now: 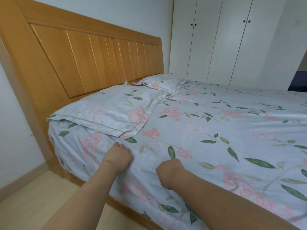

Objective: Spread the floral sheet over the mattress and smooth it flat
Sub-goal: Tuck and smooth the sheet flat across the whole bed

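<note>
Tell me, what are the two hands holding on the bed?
Both the left hand and the right hand seem to grip the floral sheet, bunching it near the mattress's near side edge; the fingers are hidden.

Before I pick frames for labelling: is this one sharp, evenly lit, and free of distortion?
Head view: soft, even light, no glare or hard shadows; wide-angle bending tilts the headboard and wardrobe; the sheet is sharp mid-frame, slightly soft near the left hand and right hand.

No readable text, labels, brands or nos. anywhere in view. The sheet [216,130] and pillows [106,110] carry only a flower and leaf print; headboard [93,63] and wardrobe doors [216,39] are plain, w/o markings.
</note>
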